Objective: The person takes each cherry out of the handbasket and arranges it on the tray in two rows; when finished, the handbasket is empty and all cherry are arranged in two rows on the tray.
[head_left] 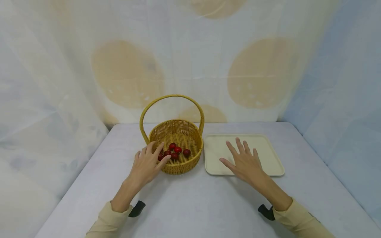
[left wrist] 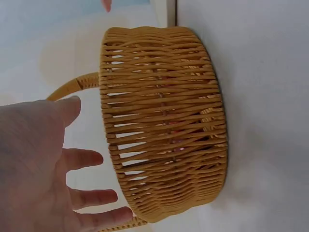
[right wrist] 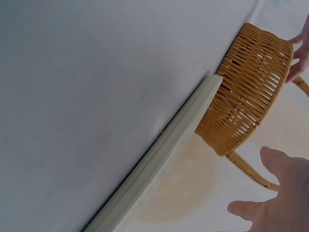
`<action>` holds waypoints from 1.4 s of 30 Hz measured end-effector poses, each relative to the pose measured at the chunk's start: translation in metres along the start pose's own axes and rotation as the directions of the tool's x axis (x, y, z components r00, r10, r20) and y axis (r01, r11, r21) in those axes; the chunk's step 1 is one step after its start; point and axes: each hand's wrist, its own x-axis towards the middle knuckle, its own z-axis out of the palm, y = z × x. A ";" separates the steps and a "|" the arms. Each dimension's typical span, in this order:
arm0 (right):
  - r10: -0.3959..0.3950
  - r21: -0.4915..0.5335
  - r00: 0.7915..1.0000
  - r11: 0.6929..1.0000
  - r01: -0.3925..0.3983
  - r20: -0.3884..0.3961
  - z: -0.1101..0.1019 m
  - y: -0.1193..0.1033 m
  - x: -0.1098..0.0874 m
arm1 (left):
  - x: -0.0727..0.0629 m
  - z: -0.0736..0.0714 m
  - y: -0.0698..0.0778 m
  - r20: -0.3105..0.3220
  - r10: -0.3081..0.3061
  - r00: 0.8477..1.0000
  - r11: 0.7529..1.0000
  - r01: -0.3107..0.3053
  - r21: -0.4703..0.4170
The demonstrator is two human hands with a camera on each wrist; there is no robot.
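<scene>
A round woven basket (head_left: 194, 162) with a tall arched handle (head_left: 173, 96) stands left of centre on the table. Several dark red cherries (head_left: 186, 152) lie inside it, some partly hidden behind my left hand. That left hand (head_left: 146, 165) is over the basket's near left rim, fingers spread and holding nothing; in the left wrist view its fingertips (left wrist: 123, 214) are right by the rim. My right hand (head_left: 247, 167) hovers above a cream rectangular tray (head_left: 214, 145), its fingers spread apart with nothing in them.
The tray sits close to the basket's right side on the white-covered table (head_left: 184, 205). A pale curtain (head_left: 196, 49) with tan circles hangs behind the table, and more cloth closes in both sides. Dark curved pieces (head_left: 137, 209) show at both wrists.
</scene>
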 end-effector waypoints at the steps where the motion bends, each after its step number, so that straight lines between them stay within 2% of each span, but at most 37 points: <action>1: -0.003 0.004 1.000 1.000 0.003 0.000 0.000 -0.001 0.001 | 0.000 0.001 -0.001 -0.017 0.008 1.000 1.000 -0.008 -0.003; 5: -0.027 0.015 1.000 1.000 0.027 0.000 0.001 -0.007 0.004 | 0.003 0.005 -0.009 -0.115 0.049 0.992 0.999 -0.050 0.000; 9: -0.047 0.042 0.999 0.998 0.047 0.001 -0.001 -0.013 0.007 | 0.005 0.006 -0.019 -0.227 0.075 0.971 0.997 -0.077 0.003; 12: -0.056 0.074 0.998 0.996 0.056 0.002 -0.003 -0.018 0.010 | 0.007 0.007 -0.025 -0.253 0.067 0.965 0.997 -0.074 -0.017; 21: -0.115 0.127 0.993 0.985 0.117 -0.021 -0.005 -0.031 0.021 | 0.009 0.012 -0.035 -0.198 -0.040 0.979 0.991 0.014 -0.133; 26: -0.135 0.124 0.991 0.983 0.137 -0.022 -0.005 -0.036 0.028 | 0.010 0.015 -0.044 -0.155 -0.084 0.984 0.974 0.048 -0.223; 29: -0.143 0.130 0.989 0.981 0.145 -0.025 -0.006 -0.040 0.033 | 0.010 0.017 -0.050 -0.110 -0.108 0.988 0.948 0.069 -0.310; 35: -0.161 0.156 0.987 0.974 0.162 -0.020 -0.006 -0.049 0.042 | 0.013 0.019 -0.062 -0.031 -0.127 0.991 0.878 0.098 -0.469; 42: -0.217 0.182 0.976 0.959 0.219 -0.032 -0.005 -0.059 0.054 | 0.015 0.019 -0.068 0.072 -0.156 0.985 0.799 0.169 -0.578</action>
